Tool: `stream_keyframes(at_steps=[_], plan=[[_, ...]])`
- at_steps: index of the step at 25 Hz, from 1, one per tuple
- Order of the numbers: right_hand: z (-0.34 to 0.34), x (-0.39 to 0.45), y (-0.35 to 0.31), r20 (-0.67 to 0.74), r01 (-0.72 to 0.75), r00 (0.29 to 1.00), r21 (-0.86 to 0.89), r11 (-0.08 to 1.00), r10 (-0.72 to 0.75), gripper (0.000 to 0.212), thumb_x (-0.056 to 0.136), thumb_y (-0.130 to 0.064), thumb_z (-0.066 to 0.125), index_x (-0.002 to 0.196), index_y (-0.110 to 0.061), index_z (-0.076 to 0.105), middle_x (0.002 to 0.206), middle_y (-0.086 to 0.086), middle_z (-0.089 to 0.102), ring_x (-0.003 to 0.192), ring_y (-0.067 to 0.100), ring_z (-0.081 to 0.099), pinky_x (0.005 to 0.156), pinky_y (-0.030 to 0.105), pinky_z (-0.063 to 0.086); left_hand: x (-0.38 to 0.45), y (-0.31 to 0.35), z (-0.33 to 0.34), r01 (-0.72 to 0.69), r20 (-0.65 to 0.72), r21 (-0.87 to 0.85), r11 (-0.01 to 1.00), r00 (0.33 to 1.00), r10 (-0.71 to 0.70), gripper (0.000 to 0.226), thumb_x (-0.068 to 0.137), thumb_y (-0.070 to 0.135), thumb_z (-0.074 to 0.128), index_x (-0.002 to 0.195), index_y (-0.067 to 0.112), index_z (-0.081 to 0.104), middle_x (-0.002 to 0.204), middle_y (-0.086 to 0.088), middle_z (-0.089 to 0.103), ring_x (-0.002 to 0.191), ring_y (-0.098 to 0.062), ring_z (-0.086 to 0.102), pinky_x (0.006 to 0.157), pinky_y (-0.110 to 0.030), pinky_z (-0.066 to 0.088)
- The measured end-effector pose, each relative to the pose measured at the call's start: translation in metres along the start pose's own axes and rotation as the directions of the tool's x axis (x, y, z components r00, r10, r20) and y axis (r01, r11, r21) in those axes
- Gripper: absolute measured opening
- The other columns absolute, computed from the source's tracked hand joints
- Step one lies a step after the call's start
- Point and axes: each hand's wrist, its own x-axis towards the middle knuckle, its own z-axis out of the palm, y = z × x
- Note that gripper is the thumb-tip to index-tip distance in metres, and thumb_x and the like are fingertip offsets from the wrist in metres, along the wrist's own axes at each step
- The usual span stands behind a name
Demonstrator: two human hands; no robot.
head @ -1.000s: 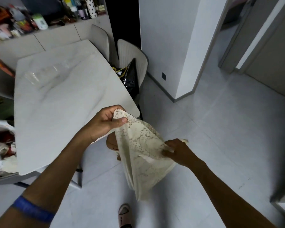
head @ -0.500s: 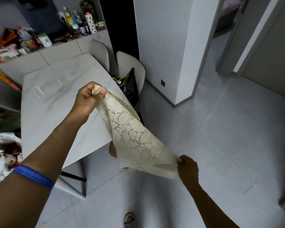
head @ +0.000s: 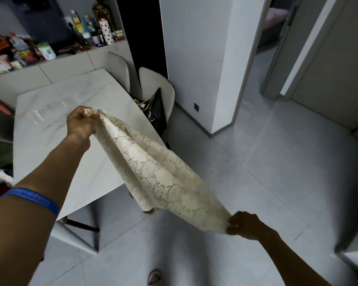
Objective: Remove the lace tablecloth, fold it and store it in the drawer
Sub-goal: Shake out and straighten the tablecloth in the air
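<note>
With the tablecloth (head: 163,174) pulled taut between left hand (head: 81,122) and right hand (head: 243,225), fingers clamped on its ends, folding is underway; next, bring the ends together.

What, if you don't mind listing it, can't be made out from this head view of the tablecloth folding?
- The drawer: nowhere in the head view.
- How many layers the lace tablecloth has: its folds overlap.
- The fingertips of the left hand and right hand: wrapped in cloth.
- The labels on the bottles at the back: too small.
- The shoe: cut off by the bottom edge.
</note>
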Motion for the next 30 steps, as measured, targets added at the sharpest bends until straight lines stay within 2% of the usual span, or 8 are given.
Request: stream_keyframes(at_steps=[7,9,13,16,18,21,28,30], plan=[[0.043,-0.017,-0.008,0.11,0.117,0.988,-0.095,0.989,-0.106,0.016,0.07,-0.048,0.06,0.08,-0.036,0.057,0.106,-0.013,0.058,0.109,0.011,0.052,0.111,0.036,0.027,-0.007,-0.01,-0.017,-0.019,0.038,0.086,0.996,0.999,0.016,0.031,0.093,0.004,0.06,0.07,0.023,0.054,0.076,-0.001,0.055,0.083,-0.022,0.051,0.053,-0.021,0.052],[0.077,-0.025,-0.014,0.197,0.04,0.98,-0.201,0.979,0.0,0.048,0.069,-0.049,0.061,0.116,-0.039,0.054,0.108,-0.005,0.057,0.119,0.019,0.046,0.111,0.045,0.021,-0.009,-0.006,-0.02,-0.058,0.077,0.086,0.995,0.996,0.052,0.029,0.093,0.005,0.06,0.07,0.023,0.055,0.081,-0.006,0.058,0.082,-0.022,0.055,0.057,-0.024,0.052],[0.107,-0.033,-0.019,-0.111,-0.04,0.994,-0.413,0.91,-0.006,0.043,0.073,-0.053,0.068,0.11,-0.032,0.066,0.103,0.001,0.067,0.103,0.028,0.059,0.085,0.047,0.043,-0.016,-0.011,-0.029,-0.058,0.05,0.11,0.992,0.997,0.052,0.028,0.092,0.006,0.06,0.071,0.024,0.055,0.085,-0.007,0.061,0.083,-0.021,0.057,0.061,-0.028,0.05],[0.093,-0.029,-0.014,-0.281,0.093,0.952,-0.119,0.988,-0.123,0.029,0.084,-0.04,0.059,0.105,-0.022,0.067,0.109,-0.018,0.061,0.107,0.018,0.055,0.077,0.026,0.045,-0.014,-0.013,-0.046,-0.018,-0.057,0.057,0.998,0.998,0.021,0.031,0.093,0.008,0.061,0.068,0.024,0.051,0.075,0.004,0.058,0.076,-0.015,0.056,0.054,-0.022,0.05],[0.066,-0.034,-0.031,-0.421,0.266,0.887,0.129,0.955,-0.19,0.018,0.071,-0.03,0.068,0.082,-0.017,0.073,0.102,-0.023,0.063,0.099,0.013,0.056,0.062,0.007,0.04,-0.013,-0.015,-0.057,-0.002,-0.08,0.074,0.997,0.997,0.008,0.032,0.093,0.009,0.06,0.067,0.024,0.05,0.072,0.006,0.054,0.067,-0.008,0.051,0.051,-0.02,0.048],[0.019,-0.044,-0.094,-0.59,0.59,0.634,-0.049,0.806,-0.5,0.012,0.062,-0.028,0.071,0.06,-0.018,0.067,0.108,-0.008,0.067,0.102,0.008,0.053,0.075,0.012,0.037,-0.025,-0.034,-0.063,0.033,-0.037,0.114,0.993,0.999,-0.029,0.035,0.093,-0.002,0.052,0.067,0.021,0.049,0.071,0.002,0.053,0.062,-0.008,0.05,0.054,-0.021,0.043],[-0.036,-0.059,-0.176,-0.284,0.817,0.509,-0.136,0.56,-0.812,0.021,0.071,-0.021,0.061,0.055,-0.007,0.062,0.061,0.008,0.066,0.086,0.026,0.066,0.091,0.039,0.04,-0.037,-0.089,-0.064,0.105,0.037,0.127,0.986,0.993,-0.11,0.034,0.088,-0.008,0.054,0.068,0.019,0.053,0.073,-0.004,0.058,0.073,-0.023,0.052,0.072,-0.035,0.039],[-0.03,-0.079,-0.182,0.219,0.893,0.372,-0.35,0.283,-0.902,0.023,0.082,-0.028,0.055,0.073,-0.012,0.07,0.066,0.004,0.07,0.095,0.022,0.065,0.099,0.038,0.043,-0.032,-0.099,-0.078,0.13,-0.022,0.115,0.985,0.991,-0.129,0.035,0.089,-0.004,0.057,0.066,0.022,0.054,0.071,-0.002,0.059,0.064,-0.019,0.053,0.07,-0.034,0.043]])
